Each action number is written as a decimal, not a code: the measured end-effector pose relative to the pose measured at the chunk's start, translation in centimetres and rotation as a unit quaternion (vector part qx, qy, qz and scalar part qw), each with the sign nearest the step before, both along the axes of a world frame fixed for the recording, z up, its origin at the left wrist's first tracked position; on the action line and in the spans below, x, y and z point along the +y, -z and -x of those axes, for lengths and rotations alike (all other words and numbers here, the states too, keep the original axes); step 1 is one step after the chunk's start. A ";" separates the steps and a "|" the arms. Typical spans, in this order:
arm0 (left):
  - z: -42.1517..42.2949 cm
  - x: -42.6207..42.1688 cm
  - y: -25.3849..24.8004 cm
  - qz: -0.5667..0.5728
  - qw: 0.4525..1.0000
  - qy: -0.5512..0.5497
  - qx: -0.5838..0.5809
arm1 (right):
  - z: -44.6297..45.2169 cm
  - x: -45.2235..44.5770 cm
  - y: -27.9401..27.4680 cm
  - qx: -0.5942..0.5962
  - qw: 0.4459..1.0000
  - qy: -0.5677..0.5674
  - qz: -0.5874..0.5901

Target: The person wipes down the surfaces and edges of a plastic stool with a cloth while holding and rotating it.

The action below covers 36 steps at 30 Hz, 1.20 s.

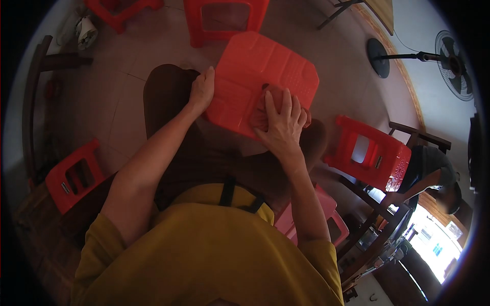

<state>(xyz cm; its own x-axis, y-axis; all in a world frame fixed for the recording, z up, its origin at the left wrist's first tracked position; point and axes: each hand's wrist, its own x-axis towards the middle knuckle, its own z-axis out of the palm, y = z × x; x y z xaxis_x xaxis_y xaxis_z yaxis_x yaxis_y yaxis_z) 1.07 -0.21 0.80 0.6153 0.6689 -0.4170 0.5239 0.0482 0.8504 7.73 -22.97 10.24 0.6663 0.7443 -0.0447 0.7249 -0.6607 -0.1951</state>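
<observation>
A red plastic stool (242,66) is tilted over my lap, its flat top facing me. My left hand (203,91) grips the stool's left edge, fingers closed along the rim. On the lower right part of the top lies a crumpled reddish-brown cloth (261,113). My right hand (282,121) presses on this cloth with its fingers spread, and some of the cloth bulges out beyond the fingertips on the right. The underside of the stool is hidden.
More red stools stand at the top (227,10), right (367,153) and lower left (76,176). A pink stool (332,217) is beside my right arm. A standing fan (451,64) is at upper right. Another person (434,171) bends over at the right.
</observation>
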 end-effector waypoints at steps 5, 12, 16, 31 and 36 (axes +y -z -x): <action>0.1 -0.2 0.2 0.010 1.000 -0.013 -0.003 | 0.2 -0.9 1.7 -0.060 0.997 -0.044 -0.024; 0.2 0.1 0.3 0.007 1.000 0.000 -0.008 | -4.9 -0.4 1.1 -0.039 0.999 0.005 0.028; 0.2 -0.1 0.6 0.006 1.000 -0.005 -0.005 | -7.5 -0.8 1.9 0.041 0.998 -0.007 -0.047; 0.4 0.4 0.5 0.038 0.999 0.029 0.026 | -16.5 2.0 -0.9 0.023 0.986 0.071 0.149; 0.2 -0.3 0.1 0.006 1.000 -0.005 -0.003 | -16.3 1.7 -1.2 -0.008 0.980 0.011 0.200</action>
<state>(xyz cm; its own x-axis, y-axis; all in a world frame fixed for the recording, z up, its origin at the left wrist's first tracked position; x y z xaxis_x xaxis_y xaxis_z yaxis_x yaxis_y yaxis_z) 0.91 -0.46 0.66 0.6114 0.6699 -0.4213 0.5178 0.0639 0.8531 24.02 -21.31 11.39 0.6846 0.6549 -0.3199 0.7107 -0.6972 0.0937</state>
